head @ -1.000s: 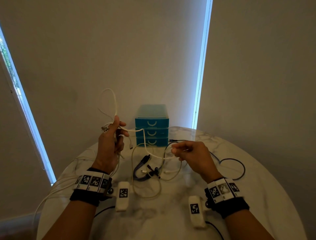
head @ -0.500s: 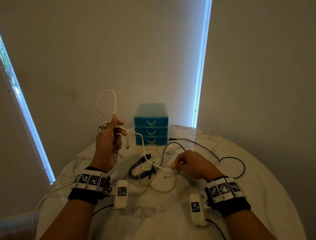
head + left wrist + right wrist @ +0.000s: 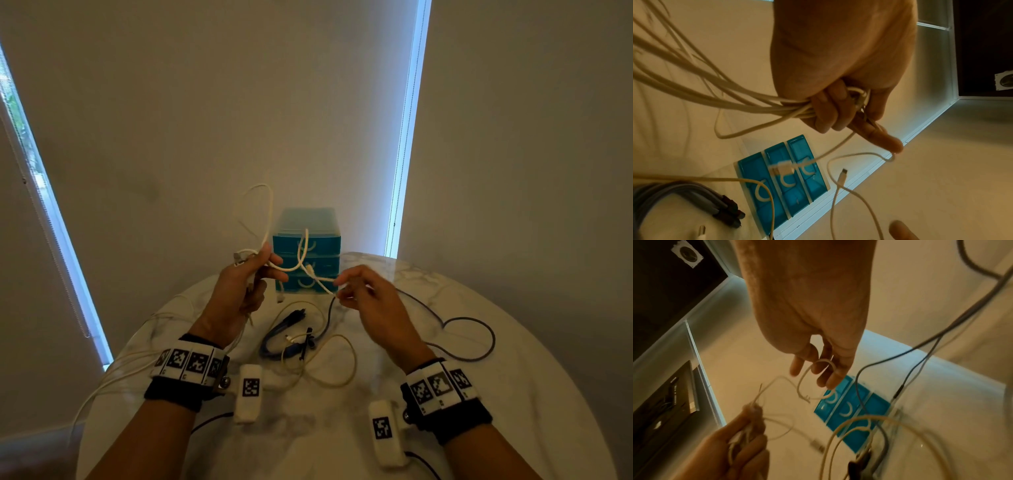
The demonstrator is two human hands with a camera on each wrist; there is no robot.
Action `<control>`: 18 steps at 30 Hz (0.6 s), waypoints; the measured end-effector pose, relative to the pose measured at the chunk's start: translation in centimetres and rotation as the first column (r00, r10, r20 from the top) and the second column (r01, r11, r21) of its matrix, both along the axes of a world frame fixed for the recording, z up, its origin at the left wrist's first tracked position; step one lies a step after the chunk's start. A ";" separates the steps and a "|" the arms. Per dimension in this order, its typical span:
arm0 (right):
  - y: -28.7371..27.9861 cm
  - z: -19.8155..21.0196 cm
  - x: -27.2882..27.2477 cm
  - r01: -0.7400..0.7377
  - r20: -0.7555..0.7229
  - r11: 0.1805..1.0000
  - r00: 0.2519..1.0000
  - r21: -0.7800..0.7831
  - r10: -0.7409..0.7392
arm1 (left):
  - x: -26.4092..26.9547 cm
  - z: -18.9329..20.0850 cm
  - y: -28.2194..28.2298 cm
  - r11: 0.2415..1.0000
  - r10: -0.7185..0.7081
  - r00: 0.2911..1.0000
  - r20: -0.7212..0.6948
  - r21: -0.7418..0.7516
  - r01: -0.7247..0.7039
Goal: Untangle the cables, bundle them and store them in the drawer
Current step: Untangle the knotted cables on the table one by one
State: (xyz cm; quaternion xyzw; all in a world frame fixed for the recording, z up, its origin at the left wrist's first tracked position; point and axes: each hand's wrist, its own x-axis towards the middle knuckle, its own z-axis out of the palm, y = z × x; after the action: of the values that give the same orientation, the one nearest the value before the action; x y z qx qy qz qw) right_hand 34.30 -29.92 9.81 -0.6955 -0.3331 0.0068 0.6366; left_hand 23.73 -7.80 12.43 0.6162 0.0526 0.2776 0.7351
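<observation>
My left hand (image 3: 262, 270) is raised in front of the teal three-drawer unit (image 3: 306, 248) and grips several loops of a white cable (image 3: 270, 212). In the left wrist view its fingers (image 3: 830, 112) are curled round the bunched white strands (image 3: 756, 100). My right hand (image 3: 342, 286) is level with it, just to the right, and pinches the same cable's free stretch (image 3: 320, 281). In the right wrist view the white cable (image 3: 824, 361) curves over the right fingers (image 3: 830, 378). All three drawers (image 3: 851, 407) are shut.
On the round marble table (image 3: 513, 394) between my wrists lie a bundled blue cable (image 3: 274, 337), a loose cream cable (image 3: 342, 380) and small black connectors (image 3: 306, 342). A dark cable (image 3: 479, 342) loops to the right. More white strands trail off the left edge.
My right hand has risen from the pile on the table towards my left hand, lifting the white cable. A new loop now arches in front of the drawers.
</observation>
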 end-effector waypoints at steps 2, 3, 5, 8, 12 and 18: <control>1.1 -0.4 -0.9 -0.044 0.066 0.988 0.996 -0.147 0.054 | -0.1 0.1 -0.4 0.998 -0.058 0.997 -0.058 0.031 0.060; 1.6 -0.5 -1.3 -0.055 0.074 0.979 0.995 -0.196 0.071 | -0.1 0.2 -0.6 0.995 -0.083 0.993 -0.080 0.045 0.086; 2.1 -0.7 -1.8 -0.077 0.085 0.967 0.991 -0.242 0.100 | -0.2 0.3 -0.8 0.987 -0.131 0.984 -0.119 0.075 0.141; 2.4 -1.4 -2.2 -0.080 0.169 0.952 0.976 -0.294 0.135 | -0.5 0.4 -1.2 0.961 -0.213 0.960 -0.181 0.138 0.240; 2.7 -1.8 -2.9 -0.054 0.244 0.926 0.957 -0.373 0.154 | -1.0 0.5 -2.0 0.895 -0.310 0.914 -0.260 0.244 0.373; 2.9 -1.1 -3.1 0.000 0.054 0.999 0.999 -0.041 0.002 | -0.7 0.5 -1.6 0.959 -0.110 0.984 -0.141 0.246 0.142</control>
State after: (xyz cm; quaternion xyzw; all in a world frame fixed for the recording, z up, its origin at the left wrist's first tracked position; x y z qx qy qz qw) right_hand 31.21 -27.06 8.71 -0.7080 -0.3506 -0.0050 0.6130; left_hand 22.98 -9.40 12.97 0.7241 0.0231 0.1954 0.6610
